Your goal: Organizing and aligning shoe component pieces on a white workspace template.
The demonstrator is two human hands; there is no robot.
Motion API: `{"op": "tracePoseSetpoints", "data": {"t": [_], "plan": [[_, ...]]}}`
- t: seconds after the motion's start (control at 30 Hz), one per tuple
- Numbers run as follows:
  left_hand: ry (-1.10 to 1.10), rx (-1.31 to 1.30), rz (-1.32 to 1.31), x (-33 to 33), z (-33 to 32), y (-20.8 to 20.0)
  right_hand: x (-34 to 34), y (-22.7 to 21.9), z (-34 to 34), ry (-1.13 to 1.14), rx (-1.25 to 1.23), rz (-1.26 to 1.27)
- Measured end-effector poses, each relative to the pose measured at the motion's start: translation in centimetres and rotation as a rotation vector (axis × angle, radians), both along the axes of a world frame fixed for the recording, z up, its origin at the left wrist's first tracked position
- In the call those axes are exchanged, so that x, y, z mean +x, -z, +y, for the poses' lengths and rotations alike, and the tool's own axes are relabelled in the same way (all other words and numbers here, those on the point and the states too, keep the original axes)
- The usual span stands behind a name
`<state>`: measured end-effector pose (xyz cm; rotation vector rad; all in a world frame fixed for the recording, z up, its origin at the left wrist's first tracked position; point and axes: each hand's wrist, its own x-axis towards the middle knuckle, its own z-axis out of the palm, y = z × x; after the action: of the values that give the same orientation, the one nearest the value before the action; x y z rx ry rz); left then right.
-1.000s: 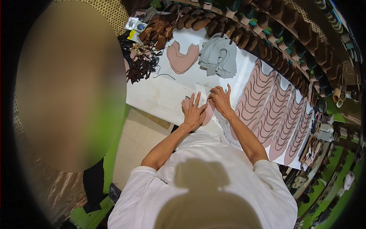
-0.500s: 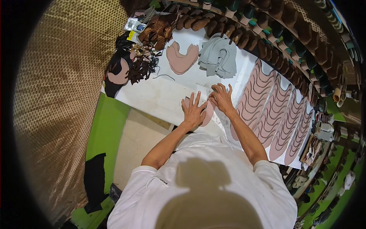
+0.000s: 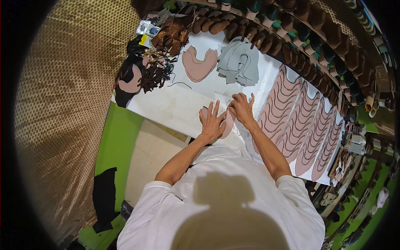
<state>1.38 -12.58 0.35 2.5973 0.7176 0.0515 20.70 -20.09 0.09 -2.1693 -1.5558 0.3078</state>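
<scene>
A white table (image 3: pixel 160 104) spreads ahead of the person, with rows of overlapping pink pieces (image 3: pixel 277 110) at three o'clock from the hands, a grey stack of cut sheets (image 3: pixel 231 64) at twelve and a U-shaped pink stack (image 3: pixel 198 68) at eleven. The left hand (image 3: pixel 211 125) is palm down, fingers spread; the right hand (image 3: pixel 241 109) bends its fingers at the far end of a pink piece (image 3: pixel 229 121), and whether they pinch it cannot be told. That piece lies between the hands, partly covered, by the table's near edge. It could skew or crease if one hand pressed unevenly while the other pulled.
</scene>
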Motion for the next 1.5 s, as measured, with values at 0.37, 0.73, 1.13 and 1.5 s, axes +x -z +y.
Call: {"op": "tracePoseSetpoints", "data": {"t": [0.37, 0.73, 1.13, 1.5], "plan": [[0.027, 0.039, 0.003, 0.8, 1.0, 0.3, 1.1, -0.7, 0.1, -0.039, -0.092, -0.044], [0.012, 0.048, -0.039, 0.7, 0.6, 1.1, 1.3, 0.5, 0.2, 0.013, 0.063, 0.022], [-0.01, 0.018, -0.027, 1.5, 1.0, 0.4, 1.0, 0.3, 0.3, 0.039, 0.044, 0.035], [-0.001, 0.01, -0.01, 1.8, 1.1, 0.7, 1.3, 0.2, 0.3, 0.076, 0.03, 0.058]]}}
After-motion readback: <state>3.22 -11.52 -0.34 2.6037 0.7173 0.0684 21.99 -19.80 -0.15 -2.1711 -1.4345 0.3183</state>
